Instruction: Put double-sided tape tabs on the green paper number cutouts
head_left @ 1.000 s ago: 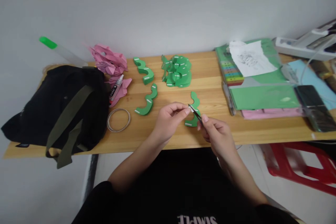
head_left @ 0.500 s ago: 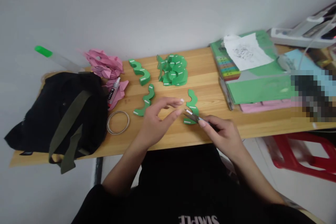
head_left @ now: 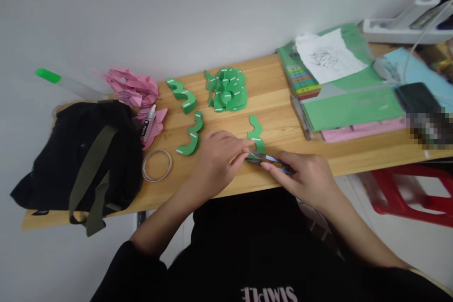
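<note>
My right hand (head_left: pixel 306 174) is closed around a pair of small thread snips (head_left: pixel 274 158) with dark blades pointing left. At the blade tips, the thumb and finger of my left hand (head_left: pixel 222 163) are pinched together; what is between them is too small to make out. Under the blades lies a wavy green paper piece (head_left: pixel 255 127) with white strips on it, its lower end partly covered. To the left of my left hand are a second wavy green piece (head_left: pixel 193 137) and, behind it, a third wavy green piece (head_left: pixel 182 94).
A heap of green cut pieces (head_left: pixel 228 89) sits near the wall. To the left are crumpled pink paper (head_left: pixel 132 87), a glue tube (head_left: pixel 148 125), a tape roll (head_left: pixel 144 170) and a black bag (head_left: pixel 95 155). Folders (head_left: pixel 354 108) with a white sheet (head_left: pixel 327 56) lie right.
My left hand has moved down and its open fingers have closed at the snips' tips. The snips have turned more level, and the white strip seen at their blades is hidden now.
</note>
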A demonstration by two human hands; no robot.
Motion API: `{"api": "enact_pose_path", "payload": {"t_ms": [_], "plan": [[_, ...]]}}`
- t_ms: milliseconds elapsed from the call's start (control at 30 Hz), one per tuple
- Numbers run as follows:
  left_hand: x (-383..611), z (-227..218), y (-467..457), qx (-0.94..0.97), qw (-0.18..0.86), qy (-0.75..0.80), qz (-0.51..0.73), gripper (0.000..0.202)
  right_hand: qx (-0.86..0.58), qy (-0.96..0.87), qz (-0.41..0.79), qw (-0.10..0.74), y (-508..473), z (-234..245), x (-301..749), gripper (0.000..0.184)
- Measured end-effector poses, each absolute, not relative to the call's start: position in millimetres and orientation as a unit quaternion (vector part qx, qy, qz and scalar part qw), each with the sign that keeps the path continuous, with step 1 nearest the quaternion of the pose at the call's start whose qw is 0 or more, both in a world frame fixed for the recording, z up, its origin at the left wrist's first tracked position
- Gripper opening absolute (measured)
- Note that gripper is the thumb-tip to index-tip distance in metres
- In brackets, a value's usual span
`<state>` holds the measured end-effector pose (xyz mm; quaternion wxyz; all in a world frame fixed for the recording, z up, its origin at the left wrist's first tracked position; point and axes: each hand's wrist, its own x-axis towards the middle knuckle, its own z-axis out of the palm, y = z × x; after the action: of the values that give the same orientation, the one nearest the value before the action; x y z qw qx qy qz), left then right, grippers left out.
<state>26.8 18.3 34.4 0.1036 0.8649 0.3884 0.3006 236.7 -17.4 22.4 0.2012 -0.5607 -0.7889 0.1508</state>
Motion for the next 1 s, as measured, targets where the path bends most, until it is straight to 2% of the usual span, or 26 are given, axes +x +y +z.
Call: {"api": "enact_pose_path", "payload": {"t_ms": [200,367,433,567,633,767,867,1000], "plan": [[32.1,32.3,17.3,0.861,0.187,0.414,0.228,0.04,-0.581,-0.793,0.119,0.142,-21.2,20.3,234.6,0.048],[35.7,29.7,16.5,0.807,0.278,0.436,0.284,0.047,-0.67,-0.734,0.091,0.063,-18.0,15.1,234.8,0.046],[36.0,27.3,17.0,0.778,0.305,0.45,0.316,0.051,-0.702,-0.69,0.146,0.101,-12.5,7.6,239.3,0.047],[38.2,19.3,17.7,0.725,0.384,0.467,0.331,0.057,-0.644,-0.551,0.412,0.335,-2.2,-8.3,241.7,0.045],[41.1,15.2,18.1,0.709,0.42,0.459,0.333,0.058,-0.584,-0.487,0.512,0.4,0.0,-10.5,236.4,0.04],[47.1,8.3,19.1,0.689,0.456,0.442,0.349,0.058,-0.548,-0.466,0.566,0.403,0.5,-4.1,225.1,0.023],[49.3,1.0,17.5,0.674,0.451,0.458,0.364,0.06,-0.56,-0.46,0.561,0.4,0.4,-1.5,226.8,0.021],[51.2,-13.7,8.6,0.655,0.401,0.504,0.394,0.065,-0.604,-0.41,0.523,0.44,-2.1,-10.2,235.8,0.021]]}}
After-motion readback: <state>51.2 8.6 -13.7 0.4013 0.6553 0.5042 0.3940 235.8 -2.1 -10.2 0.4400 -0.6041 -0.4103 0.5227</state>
